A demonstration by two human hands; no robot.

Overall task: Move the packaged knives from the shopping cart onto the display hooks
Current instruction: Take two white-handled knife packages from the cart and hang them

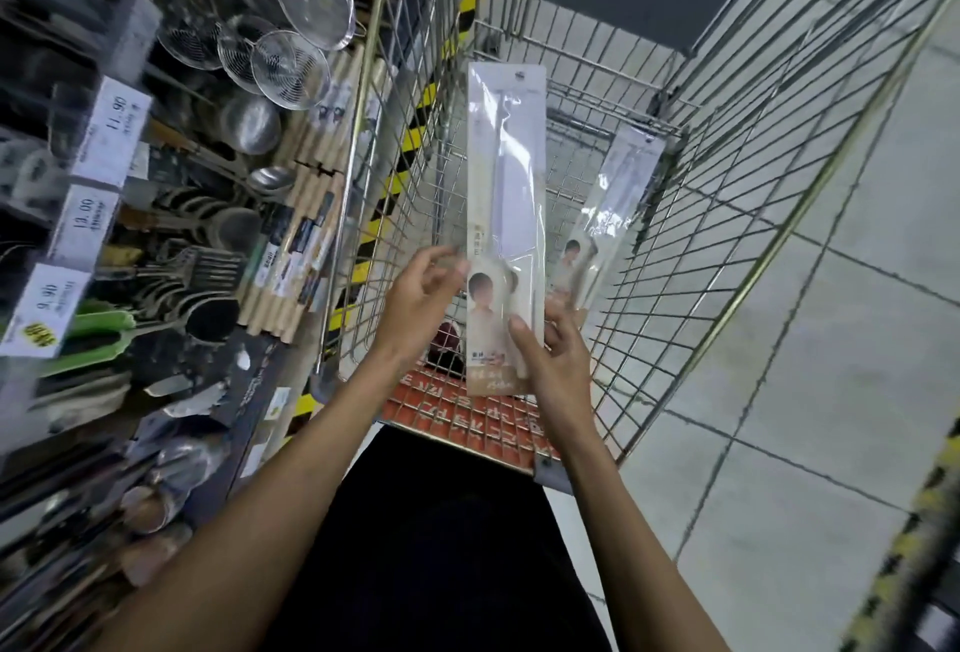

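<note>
A packaged knife in a long white and clear sleeve stands upright above the wire shopping cart. My right hand grips its lower end, thumb across the front. My left hand is at the package's left edge with fingers spread, fingertips touching or nearly touching it. A second packaged knife leans against the cart's right wall inside the basket. The display on the left carries hanging utensils; its hooks are hard to make out.
Wire strainers, ladles, spatulas and wooden-handled tools hang on the left rack with price tags. The cart's red child-seat flap is just in front of me. Yellow-black floor tape and grey tiles surround the cart.
</note>
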